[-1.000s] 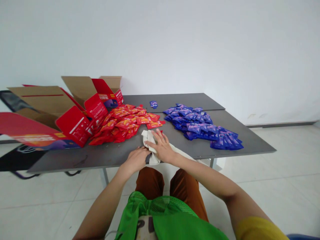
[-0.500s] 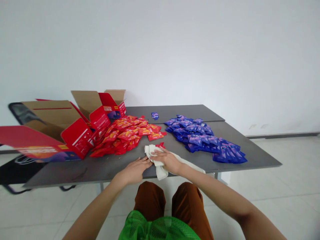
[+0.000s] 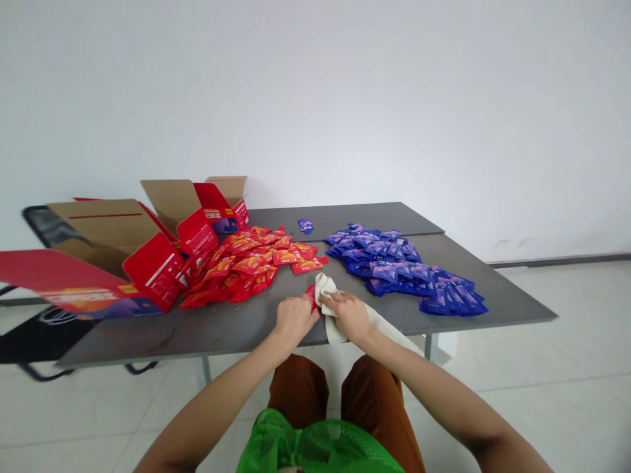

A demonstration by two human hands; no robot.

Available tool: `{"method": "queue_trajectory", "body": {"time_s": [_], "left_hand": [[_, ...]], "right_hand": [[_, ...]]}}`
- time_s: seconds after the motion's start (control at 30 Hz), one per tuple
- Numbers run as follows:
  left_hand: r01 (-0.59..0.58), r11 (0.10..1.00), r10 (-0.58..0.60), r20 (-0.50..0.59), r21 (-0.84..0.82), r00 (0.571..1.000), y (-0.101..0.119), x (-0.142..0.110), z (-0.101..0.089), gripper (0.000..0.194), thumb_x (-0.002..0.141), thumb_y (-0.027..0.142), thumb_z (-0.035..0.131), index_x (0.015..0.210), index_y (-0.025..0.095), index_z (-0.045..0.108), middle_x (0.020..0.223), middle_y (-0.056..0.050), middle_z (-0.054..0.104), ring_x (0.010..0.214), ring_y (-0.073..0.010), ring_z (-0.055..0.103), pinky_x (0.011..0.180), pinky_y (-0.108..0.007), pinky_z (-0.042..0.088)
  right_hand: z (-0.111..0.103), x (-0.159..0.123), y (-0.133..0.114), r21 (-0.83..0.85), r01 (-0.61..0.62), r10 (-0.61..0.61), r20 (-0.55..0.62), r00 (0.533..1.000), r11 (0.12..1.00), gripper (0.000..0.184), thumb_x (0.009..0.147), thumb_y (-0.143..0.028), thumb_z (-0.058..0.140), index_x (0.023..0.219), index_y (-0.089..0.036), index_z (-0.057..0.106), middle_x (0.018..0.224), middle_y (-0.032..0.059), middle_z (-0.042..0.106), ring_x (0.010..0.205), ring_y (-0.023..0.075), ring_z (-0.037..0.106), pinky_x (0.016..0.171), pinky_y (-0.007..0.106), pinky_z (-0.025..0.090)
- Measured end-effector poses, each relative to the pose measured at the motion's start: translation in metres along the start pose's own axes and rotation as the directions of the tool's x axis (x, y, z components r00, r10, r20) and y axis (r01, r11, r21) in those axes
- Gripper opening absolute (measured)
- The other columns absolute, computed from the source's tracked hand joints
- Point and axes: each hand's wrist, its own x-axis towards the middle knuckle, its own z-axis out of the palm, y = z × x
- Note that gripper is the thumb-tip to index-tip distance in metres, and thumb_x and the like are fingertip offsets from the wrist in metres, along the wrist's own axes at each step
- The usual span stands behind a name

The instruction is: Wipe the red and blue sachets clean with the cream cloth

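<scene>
Near the front edge of the grey table (image 3: 236, 332), my left hand (image 3: 294, 318) is closed on a red packet (image 3: 311, 295), most of which is hidden by the fingers. Right beside it, my right hand (image 3: 351, 318) is bunched round a white cloth (image 3: 336, 330). The cloth meets the packet's right side, and its loose end trails under my right forearm past the table edge. Beyond my left hand lies a heap of red packets (image 3: 246, 263). A spread of blue packets (image 3: 394, 259) lies beyond my right hand.
Several open red cardboard boxes (image 3: 152, 272) line the table's left side, their flaps standing up. One blue packet (image 3: 305, 226) lies apart at the back. A black chair (image 3: 34, 338) with a coiled white cable stands at the left, and a white wall (image 3: 315, 98) rises behind.
My left hand has gone from lying flat on the table to gripping the red packet. My right hand has shifted right with the cloth, and the packet is now partly uncovered.
</scene>
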Motion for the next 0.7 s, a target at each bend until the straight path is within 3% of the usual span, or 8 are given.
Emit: {"method": "queue_trajectory", "body": {"time_s": [0.13,0.2,0.3,0.37,0.47,0.57,0.63,0.7], "left_hand": [[-0.048,0.997,0.052,-0.079,0.057,0.995,0.004,0.003,0.022,0.033,0.09,0.011,0.031,0.093,0.006,0.064,0.085,-0.02,0.066,0.088,-0.028,0.064,0.08,-0.039,0.047],[-0.065,0.996,0.07,-0.095,0.063,0.993,-0.001,0.002,0.026,0.036,0.091,0.008,0.026,0.095,0.007,0.062,0.088,-0.019,0.065,0.091,-0.028,0.063,0.081,-0.04,0.047],[-0.023,1.0,0.024,-0.033,0.007,0.999,-0.019,0.004,0.017,0.034,0.095,0.015,0.025,0.099,0.012,0.058,0.089,-0.016,0.066,0.089,-0.0259,0.064,0.079,-0.037,0.048],[0.116,0.992,-0.115,0.023,-0.047,0.993,-0.041,0.012,0.002,0.032,0.096,0.017,0.025,0.105,0.013,0.055,0.086,-0.014,0.067,0.084,-0.024,0.066,0.074,-0.033,0.049],[0.371,0.916,-0.38,-0.035,-0.15,0.924,-0.085,0.032,-0.027,0.034,0.097,0.022,0.023,0.111,0.014,0.053,0.088,-0.014,0.069,0.086,-0.0238,0.068,0.072,-0.03,0.049],[0.542,0.803,-0.587,-0.169,-0.249,0.792,-0.135,0.059,-0.052,0.037,0.097,0.025,0.021,0.114,0.014,0.052,0.097,-0.016,0.069,0.094,-0.026,0.067,0.076,-0.033,0.048],[0.609,0.744,-0.664,-0.203,-0.275,0.719,-0.165,0.077,-0.059,0.038,0.096,0.026,0.021,0.118,0.013,0.05,0.101,-0.017,0.068,0.096,-0.0267,0.066,0.076,-0.034,0.049],[0.64,0.734,-0.679,-0.209,-0.227,0.704,-0.188,0.091,-0.059,0.039,0.096,0.024,0.021,0.12,0.011,0.049,0.104,-0.019,0.068,0.098,-0.0265,0.066,0.075,-0.033,0.049]], "right_hand": [[-0.001,-0.022,0.005,0.042,-0.108,0.11,-0.06,0.992,0.993,0.065,0.072,0.006,0.046,0.124,-0.03,0.059,0.13,-0.0015,0.057,0.116,0.0173,0.054,0.106,0.031,0.035],[-0.002,-0.024,0.009,0.044,-0.177,0.181,-0.083,0.98,0.983,0.067,0.069,0.007,0.046,0.123,-0.029,0.06,0.13,-0.0007,0.057,0.117,0.0177,0.053,0.105,0.031,0.036],[-0.002,-0.022,0.012,0.037,-0.2,0.203,-0.113,0.973,0.979,0.07,0.066,0.008,0.045,0.124,-0.028,0.06,0.129,-0.0004,0.058,0.117,0.0188,0.053,0.104,0.032,0.037],[-0.002,-0.022,0.012,0.027,-0.18,0.182,-0.118,0.976,0.983,0.072,0.065,0.008,0.044,0.124,-0.029,0.059,0.129,-0.001,0.058,0.117,0.0196,0.053,0.104,0.032,0.037],[-0.002,-0.022,0.012,-0.004,-0.165,0.164,-0.115,0.98,0.986,0.072,0.064,0.008,0.044,0.125,-0.028,0.059,0.128,0.0003,0.058,0.115,0.0212,0.054,0.102,0.033,0.038],[-0.003,-0.022,0.013,-0.033,-0.156,0.151,-0.113,0.982,0.987,0.071,0.065,0.008,0.043,0.124,-0.027,0.06,0.127,0.0024,0.059,0.113,0.022,0.055,0.1,0.034,0.039],[-0.002,-0.022,0.013,-0.037,-0.152,0.147,-0.116,0.982,0.988,0.07,0.065,0.008,0.043,0.123,-0.027,0.06,0.127,0.0025,0.059,0.113,0.0219,0.055,0.1,0.035,0.04],[-0.001,-0.022,0.014,-0.031,-0.158,0.153,-0.127,0.98,0.987,0.07,0.065,0.007,0.043,0.123,-0.028,0.06,0.127,0.0014,0.059,0.113,0.0216,0.055,0.099,0.034,0.041]]}}
